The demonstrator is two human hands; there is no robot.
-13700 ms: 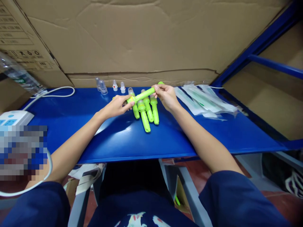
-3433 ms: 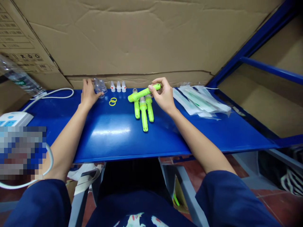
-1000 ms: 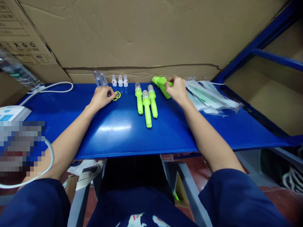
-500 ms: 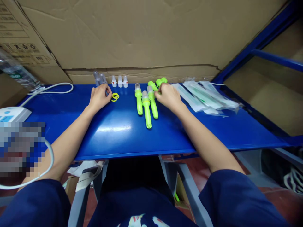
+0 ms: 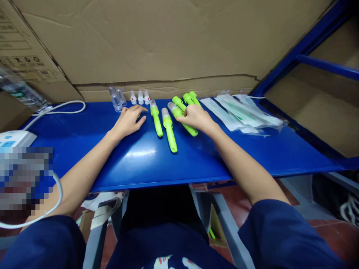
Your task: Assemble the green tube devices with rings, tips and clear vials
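Observation:
My left hand [image 5: 129, 121] is open, fingers apart, over the blue table just left of a lime-green torch-shaped stick [image 5: 156, 121] with a clear cap. Yellow rings [image 5: 138, 116] are mostly covered by this hand. A second such stick [image 5: 170, 138] lies in the middle, its clear cap pointing away from me. My right hand [image 5: 196, 117] is closed on a third, slanted capped stick [image 5: 190, 129], thumb near its head; the fingers' undersides are hidden. Behind that hand lie several lime-green handles without caps [image 5: 187, 98].
Clear caps [image 5: 117, 104] and white-based clear pieces [image 5: 140, 98] stand along the cardboard wall [image 5: 157, 45]. Packets in clear wrap [image 5: 241, 114] lie at right on the blue table [image 5: 140, 172]. A white power strip [image 5: 18, 139], its cable and a plastic bottle [image 5: 24, 93] are at left.
My left hand has moved right and spread its fingers over the yellow rings. My right hand has come onto the rightmost capped stick, which now lies more slanted. The uncapped handles show more fully.

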